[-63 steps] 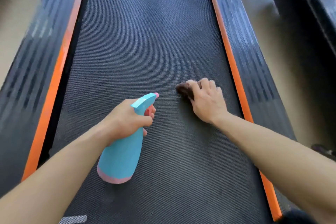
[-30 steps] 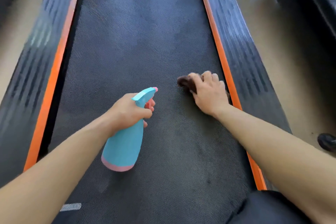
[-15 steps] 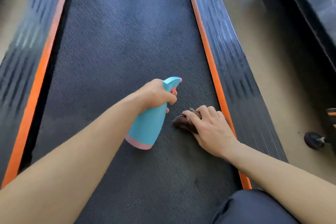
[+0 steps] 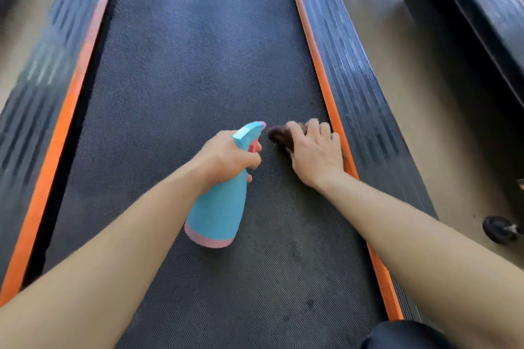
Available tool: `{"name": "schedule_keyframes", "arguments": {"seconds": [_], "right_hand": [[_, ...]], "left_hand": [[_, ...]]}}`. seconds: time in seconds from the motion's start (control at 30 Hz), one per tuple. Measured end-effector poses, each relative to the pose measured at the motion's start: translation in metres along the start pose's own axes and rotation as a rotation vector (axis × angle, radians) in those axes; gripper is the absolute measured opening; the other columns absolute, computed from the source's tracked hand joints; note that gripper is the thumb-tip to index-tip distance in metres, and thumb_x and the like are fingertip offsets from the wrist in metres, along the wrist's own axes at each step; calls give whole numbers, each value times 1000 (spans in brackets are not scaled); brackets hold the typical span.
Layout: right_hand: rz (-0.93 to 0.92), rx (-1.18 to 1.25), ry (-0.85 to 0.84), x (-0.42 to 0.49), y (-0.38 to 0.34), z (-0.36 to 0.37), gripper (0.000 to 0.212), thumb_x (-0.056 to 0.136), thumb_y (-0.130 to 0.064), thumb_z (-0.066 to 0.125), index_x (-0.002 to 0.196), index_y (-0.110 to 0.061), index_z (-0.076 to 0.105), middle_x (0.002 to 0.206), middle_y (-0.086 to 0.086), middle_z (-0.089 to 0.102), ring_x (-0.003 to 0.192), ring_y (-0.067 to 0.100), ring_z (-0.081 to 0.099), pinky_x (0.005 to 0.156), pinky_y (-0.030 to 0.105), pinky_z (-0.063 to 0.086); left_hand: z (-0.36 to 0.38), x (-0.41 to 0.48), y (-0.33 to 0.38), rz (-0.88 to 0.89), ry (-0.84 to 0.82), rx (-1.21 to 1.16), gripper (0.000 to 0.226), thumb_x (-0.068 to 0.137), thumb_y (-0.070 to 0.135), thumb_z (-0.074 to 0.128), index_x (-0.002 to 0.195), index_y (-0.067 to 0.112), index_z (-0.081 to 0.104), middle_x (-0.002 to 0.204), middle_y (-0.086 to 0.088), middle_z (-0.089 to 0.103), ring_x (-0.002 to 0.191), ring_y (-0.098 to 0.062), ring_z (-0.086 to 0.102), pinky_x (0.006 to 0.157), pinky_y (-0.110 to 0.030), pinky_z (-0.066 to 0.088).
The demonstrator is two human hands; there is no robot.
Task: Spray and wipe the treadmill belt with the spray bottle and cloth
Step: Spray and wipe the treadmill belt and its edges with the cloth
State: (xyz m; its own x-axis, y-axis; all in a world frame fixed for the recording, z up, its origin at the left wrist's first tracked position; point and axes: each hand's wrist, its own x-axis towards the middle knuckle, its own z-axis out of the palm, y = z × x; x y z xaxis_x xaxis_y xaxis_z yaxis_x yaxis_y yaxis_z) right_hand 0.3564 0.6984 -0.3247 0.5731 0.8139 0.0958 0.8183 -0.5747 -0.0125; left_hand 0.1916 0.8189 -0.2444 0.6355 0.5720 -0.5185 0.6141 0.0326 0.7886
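The left hand is wrapping tightly around the neck of the spray bottle, with the fingers curling over the pink trigger just under the blue nozzle head. The bottle is light blue with a pink band around its base, and it is tilting forward so that the nozzle is pointing up the belt towards the cloth; whether its base is touching the belt or hanging just above it cannot be told. The bottle is sitting over the middle of the belt, slightly towards the right edge. The right hand is lying palm down on the dark brown cloth, pressing it flat against the belt with the fingers spreading over it, so only a small bunched part of the cloth is showing beyond the fingertips. That hand and cloth are lying right against the right edge of the belt, the little-finger side touching the orange strip that is running along it. The nozzle is sitting just beside the cloth, close but apart from it. A ribbed black side rail is running outside the orange strip, and a matching rail and strip are bordering the left edge. Both bare forearms are reaching in from the near end, and a dark knee is showing at the near right corner.
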Motion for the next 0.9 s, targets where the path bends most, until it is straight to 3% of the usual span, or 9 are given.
{"name": "schedule_keyframes", "arguments": {"seconds": [0.1, 0.23, 0.4, 0.5, 0.6, 0.73, 0.83, 0.9], "right_hand": [[86, 47, -31, 57, -1, 4, 43, 97, -33, 52, 138, -28, 41, 130, 13, 44, 118, 36, 43, 94, 49, 38], [153, 89, -38, 84, -6, 5, 42, 97, -31, 53, 137, -27, 42, 131, 13, 44, 118, 35, 43, 95, 47, 38], [-83, 0, 58, -2, 3, 3, 50, 84, -29, 66, 132, -24, 51, 115, 11, 50, 98, 35, 51, 79, 45, 44], [-184, -45, 95, -16, 19, 6, 51, 81, -29, 69, 130, -21, 55, 109, 12, 52, 90, 35, 51, 73, 43, 42], [-78, -61, 49, 23, 10, 5, 46, 85, -28, 65, 129, -22, 52, 114, 13, 52, 98, 36, 51, 80, 45, 41], [92, -12, -37, 96, 3, 7, 44, 95, -29, 52, 137, -24, 43, 135, 14, 43, 120, 37, 43, 97, 46, 36], [163, 40, -90, 123, -2, 6, 43, 96, -31, 53, 136, -23, 43, 137, 14, 41, 124, 36, 40, 100, 46, 35], [150, 70, -90, 112, -5, 4, 44, 95, -31, 55, 137, -24, 42, 136, 14, 40, 122, 36, 40, 100, 46, 35]], "left_hand": [[-4, -2, -1, 6, 17, -44, 26, 59, 21, 71, 83, 13, 70, 98, -1, 75, 75, -26, 75, 81, -59, 65], [-7, -2, -1, 3, 21, -73, 33, 58, 19, 69, 89, 8, 70, 101, -1, 75, 79, -28, 75, 81, -61, 65], [-11, 13, 7, 9, 38, -87, 49, 60, 19, 71, 109, 14, 75, 108, -11, 76, 95, -39, 79, 82, -62, 64], [-10, 24, 16, 15, 68, -110, 51, 62, 20, 74, 113, 20, 75, 99, -10, 76, 82, -33, 79, 81, -62, 64], [-3, 25, 22, -4, 104, -91, 40, 73, 18, 76, 113, 17, 74, 90, -4, 72, 62, -25, 73, 81, -51, 67], [1, 17, 24, 13, 141, -48, 41, 68, 26, 72, 108, 20, 74, 85, 5, 72, 60, -20, 74, 84, -50, 66], [4, 14, 27, 11, 150, -17, 44, 60, 30, 65, 103, 21, 74, 84, 6, 72, 60, -20, 75, 84, -49, 66], [7, 14, 28, 12, 152, 27, 32, 62, 31, 66, 93, 22, 71, 84, 5, 73, 61, -22, 77, 85, -47, 65]]}}
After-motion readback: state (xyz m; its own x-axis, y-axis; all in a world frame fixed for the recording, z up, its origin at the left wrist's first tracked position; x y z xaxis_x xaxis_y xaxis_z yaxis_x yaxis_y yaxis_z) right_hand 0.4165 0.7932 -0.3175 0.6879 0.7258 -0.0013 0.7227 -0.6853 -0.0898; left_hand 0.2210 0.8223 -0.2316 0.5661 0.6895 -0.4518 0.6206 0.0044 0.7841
